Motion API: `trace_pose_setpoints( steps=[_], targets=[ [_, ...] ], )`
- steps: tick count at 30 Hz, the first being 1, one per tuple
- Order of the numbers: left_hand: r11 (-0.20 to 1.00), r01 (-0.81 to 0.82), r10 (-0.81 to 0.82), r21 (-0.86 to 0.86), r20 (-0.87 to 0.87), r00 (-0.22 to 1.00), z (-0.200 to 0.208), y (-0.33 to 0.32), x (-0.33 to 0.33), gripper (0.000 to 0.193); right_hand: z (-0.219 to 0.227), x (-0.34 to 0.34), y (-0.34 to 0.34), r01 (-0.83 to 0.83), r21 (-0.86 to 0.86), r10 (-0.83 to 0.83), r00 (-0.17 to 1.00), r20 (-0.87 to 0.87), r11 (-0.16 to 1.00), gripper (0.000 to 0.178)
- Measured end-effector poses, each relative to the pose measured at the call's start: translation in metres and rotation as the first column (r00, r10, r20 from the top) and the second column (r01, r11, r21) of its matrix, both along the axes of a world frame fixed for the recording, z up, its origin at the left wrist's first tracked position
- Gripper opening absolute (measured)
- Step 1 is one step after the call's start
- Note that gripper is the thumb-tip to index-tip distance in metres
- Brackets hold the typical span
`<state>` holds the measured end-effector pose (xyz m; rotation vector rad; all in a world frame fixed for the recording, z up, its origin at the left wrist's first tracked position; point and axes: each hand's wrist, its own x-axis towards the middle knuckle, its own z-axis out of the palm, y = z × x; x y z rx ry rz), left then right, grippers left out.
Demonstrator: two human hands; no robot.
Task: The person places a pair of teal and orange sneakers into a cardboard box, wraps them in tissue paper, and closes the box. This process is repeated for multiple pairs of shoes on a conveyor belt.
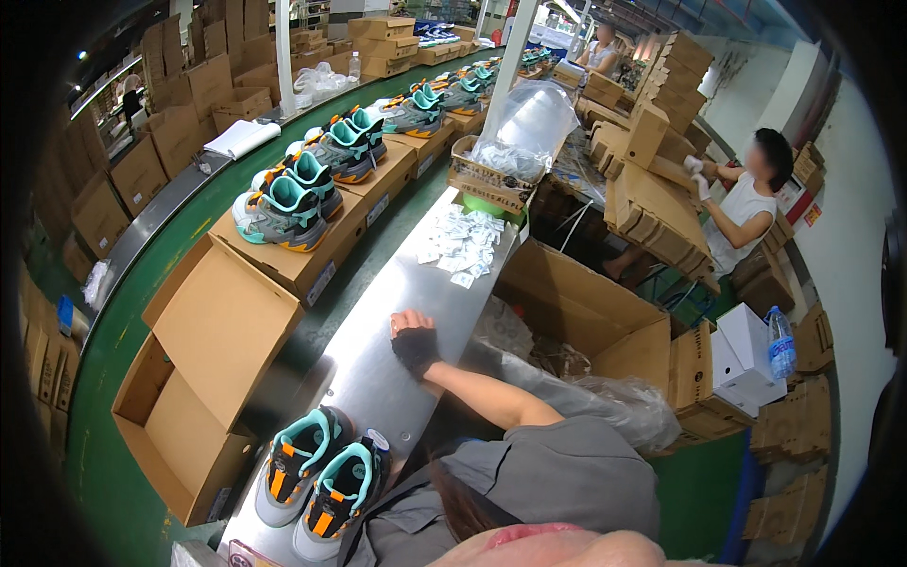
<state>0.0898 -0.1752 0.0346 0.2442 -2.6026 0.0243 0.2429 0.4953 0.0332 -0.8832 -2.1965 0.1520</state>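
My right hand (413,342), in a black fingerless glove, rests on a long metal bench (387,283). Its fingers are curled in toward the bench, and whatever they hold, if anything, is hidden. Beyond it lies a loose pile of small white packets (465,244). Nearer to me, a left sneaker (293,463) and a right sneaker (342,491) stand side by side, grey and black with teal lining and orange tabs. A round tag sits at the right one's collar. My left hand is out of the picture.
An open brown shoebox (194,425) lies left of the bench on the green conveyor (104,397). More sneakers (283,213) stand on boxes along it. A large carton (576,312) flanks the bench's right. Farther right, a person (751,203) handles cardboard; another person stands farther back.
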Motion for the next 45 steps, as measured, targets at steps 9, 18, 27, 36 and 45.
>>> trace_pose_setpoints(
  steps=[9,18,27,36,45],
  targets=[
    [0.999,-0.033,0.033,-0.007,-0.007,0.999,0.003,-0.008,0.005,0.023,0.005,0.0,0.002,-0.018,-0.01,0.018,1.0,-0.015,1.0,0.009],
    [0.997,-0.08,0.079,-0.017,-0.027,0.997,-0.001,-0.021,0.01,0.023,0.006,0.004,0.007,-0.049,0.07,0.053,0.998,-0.047,0.996,0.004],
    [0.985,-0.144,0.141,-0.095,-0.031,0.989,0.008,-0.056,0.025,0.023,0.025,0.022,-0.051,-0.565,0.13,0.569,0.822,0.011,0.815,0.033],
    [0.944,-0.284,0.277,-0.168,-0.06,0.959,0.022,-0.103,0.049,0.024,0.031,0.025,-0.069,-0.512,-0.076,0.516,0.856,0.039,0.856,0.021],
    [0.974,-0.184,0.206,0.132,-0.181,0.962,0.02,-0.096,0.063,0.024,0.017,0.047,-0.09,-0.411,-0.045,0.411,0.912,-0.002,0.911,0.013]
  ],
)
